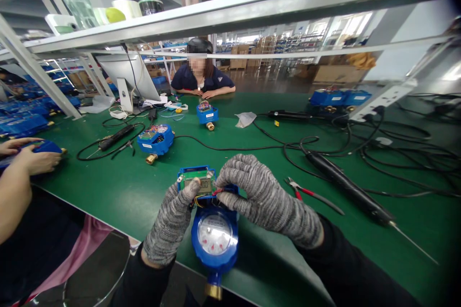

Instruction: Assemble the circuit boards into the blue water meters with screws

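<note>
1. The left hand (173, 223), in a grey knit glove, has its fingers closed on the left side of the blue water meter (215, 237), thumb tip pressed to the circuit board (201, 183).
2. The right hand (264, 196), gloved alike, has its fingers pinched together on the board's right edge, at the coloured wires.
3. The meter sits at the near edge of the green tabletop (118, 192), dial up, brass fitting overhanging.
4. Just right lie red-handled pliers (309, 194) and a black electric screwdriver (345, 187).
5. Farther back stand an opened meter (155, 140) and a smaller one (207, 114).
6. At left, a co-worker's hands (30, 156) hold another blue meter; a person sits across.
</note>
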